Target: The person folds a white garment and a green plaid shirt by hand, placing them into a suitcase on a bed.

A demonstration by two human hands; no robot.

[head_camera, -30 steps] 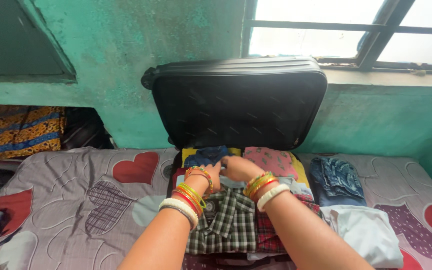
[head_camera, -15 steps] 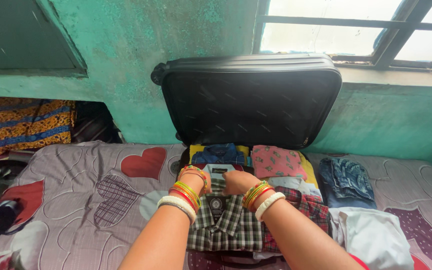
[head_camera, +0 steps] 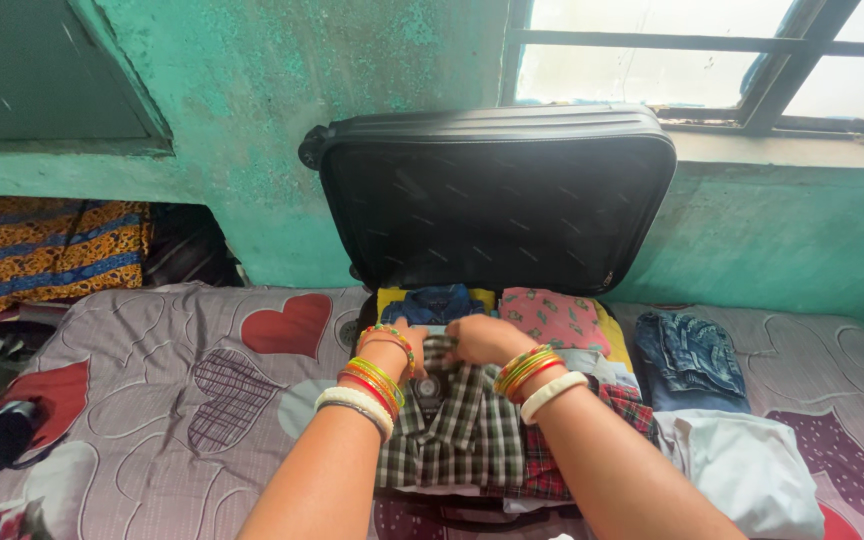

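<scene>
Gripping the checked shirt (head_camera: 452, 430) at frame centre, your left hand (head_camera: 399, 345) and right hand (head_camera: 485, 338) settle it into the suitcase (head_camera: 497, 190); next, smooth it flat.

One label shows: a small dark tag (head_camera: 426, 387) with a round pale emblem at its middle, lying on the chest of the folded green-and-white checked shirt (head_camera: 452, 430) a little below the centre of the frame. It sits just below the shirt's collar, between the two wrists, nearer the left hand (head_camera: 397, 350) than the right hand (head_camera: 487, 338). It is roughly rectangular, taller than wide, and black or very dark grey; its finer print is too small to make out. No other package, sign or screen can be seen anywhere in the frame.
</scene>
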